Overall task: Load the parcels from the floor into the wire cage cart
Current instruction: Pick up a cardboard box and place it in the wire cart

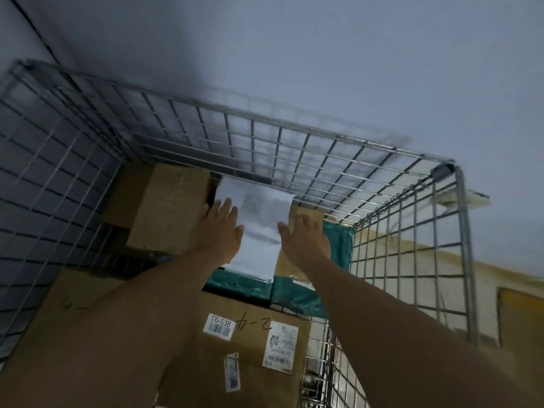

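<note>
Both my arms reach down into the wire cage cart (294, 148). A white flat parcel (259, 228) with a blurred printed label lies on top of the load near the cart's far wall. My left hand (222, 231) rests flat on the parcel's left edge, fingers spread. My right hand (303, 237) presses its right edge, thumb on the white surface. Under the white parcel lie a green bag (244, 282) and a brown box (306, 219). Whether my fingers curl under the parcel is hidden.
A cardboard box (164, 207) sits at the back left of the cart. A large labelled box (253, 346) marked T6-538 lies in front, with another box (76, 295) beside it. A pale wall rises behind the cart. A yellowish floor shows through the right mesh.
</note>
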`<state>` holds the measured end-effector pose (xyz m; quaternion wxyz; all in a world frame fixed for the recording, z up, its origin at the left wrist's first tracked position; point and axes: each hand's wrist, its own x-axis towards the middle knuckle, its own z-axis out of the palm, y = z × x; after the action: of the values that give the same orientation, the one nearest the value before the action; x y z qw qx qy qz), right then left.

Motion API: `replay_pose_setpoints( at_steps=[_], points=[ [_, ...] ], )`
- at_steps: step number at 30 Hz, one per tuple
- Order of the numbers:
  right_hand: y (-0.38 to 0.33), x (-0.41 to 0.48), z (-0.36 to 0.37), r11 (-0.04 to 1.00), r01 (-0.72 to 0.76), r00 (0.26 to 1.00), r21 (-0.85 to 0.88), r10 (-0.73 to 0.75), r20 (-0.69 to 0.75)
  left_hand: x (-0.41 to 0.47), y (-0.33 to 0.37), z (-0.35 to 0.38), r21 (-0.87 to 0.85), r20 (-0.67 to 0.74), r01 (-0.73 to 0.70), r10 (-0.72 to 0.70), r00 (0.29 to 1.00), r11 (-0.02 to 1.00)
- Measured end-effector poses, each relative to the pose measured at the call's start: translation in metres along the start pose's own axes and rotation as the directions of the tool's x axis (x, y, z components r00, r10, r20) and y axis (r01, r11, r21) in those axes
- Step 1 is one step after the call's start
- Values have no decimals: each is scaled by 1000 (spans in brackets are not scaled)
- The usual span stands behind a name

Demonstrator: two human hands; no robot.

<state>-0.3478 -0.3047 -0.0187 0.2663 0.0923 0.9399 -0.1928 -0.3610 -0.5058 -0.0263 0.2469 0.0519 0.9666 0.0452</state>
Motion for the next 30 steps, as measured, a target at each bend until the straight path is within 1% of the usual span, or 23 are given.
replay_pose_setpoints(
  at_steps=[2,5,8,10,13,15,17,20,25,27,30],
  points=[
    [-2,-19,-34,994,78,997,-81,-78,3,-17,16,-36,-4,-2,4,-4,1000,1000],
    [-8,-48,-93,974,163,986,-159,-166,-6,-45,40,-100,-5,-62,-2,2,998,1000],
    [-14,-88,-171,943,244,965,-228,-259,-40,-81,60,-170,153,-179,-37,65,982,987],
    [-16,-122,-231,914,275,944,-298,-315,-96,-112,79,-224,195,-232,-44,90,968,980],
    [-20,-180,-325,897,267,909,-352,-356,-217,-168,123,-320,143,-315,-15,60,947,990],
    [-24,-220,-385,895,262,878,-362,-376,-295,-206,153,-382,131,-401,-8,60,914,991],
    [-29,-264,-441,887,265,839,-378,-406,-364,-246,179,-437,145,-486,8,64,872,989],
    [-36,-335,-519,869,274,768,-411,-455,-451,-310,215,-507,147,-552,39,49,832,988],
    [-30,-445,-626,830,245,663,-501,-520,-538,-412,270,-595,164,-617,73,45,786,984],
    [-22,-483,-660,834,219,625,-507,-519,-584,-448,292,-623,165,-653,82,47,756,983],
    [-5,-534,-695,851,185,592,-492,-496,-635,-492,328,-655,189,-700,65,88,709,980]
  ],
)
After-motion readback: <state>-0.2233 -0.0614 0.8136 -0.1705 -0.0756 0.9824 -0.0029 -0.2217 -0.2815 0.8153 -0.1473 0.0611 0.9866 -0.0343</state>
